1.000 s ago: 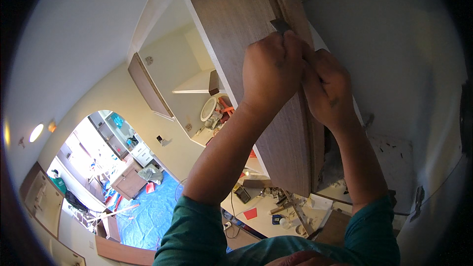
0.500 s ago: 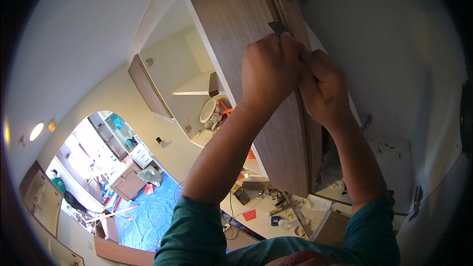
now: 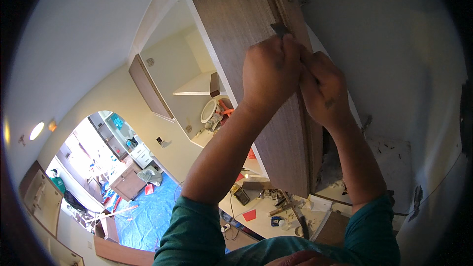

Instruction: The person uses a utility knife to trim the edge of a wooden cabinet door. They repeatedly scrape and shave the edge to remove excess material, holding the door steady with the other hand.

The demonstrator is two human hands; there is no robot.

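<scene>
A brown wood-grain cabinet door [image 3: 236, 10] stands open before me, its edge running down past my hands. My left hand [image 3: 271, 71] is closed around a dark, flat, blade-like tool [image 3: 280, 29], whose tip sticks out above my fingers and lies against the door near its edge. The rest of that tool is covered by the hand. Close beside it, my right hand [image 3: 323, 86] is closed at the door's edge, its fingertips meeting the left hand. What the right fingers grip is hidden.
Left of the door, an open wall cabinet [image 3: 197, 84] holds a white bucket [image 3: 209, 111]. Below is a cluttered counter [image 3: 263, 220] with tools, offcuts and a red piece [image 3: 250, 215]. A grey wall [image 3: 384, 59] rises at right. Blue sheeting [image 3: 148, 216] covers the floor beyond an archway.
Both hands have shifted very slightly down and to the right. A little more of the dark blade-like tool shows above my left fingers.
</scene>
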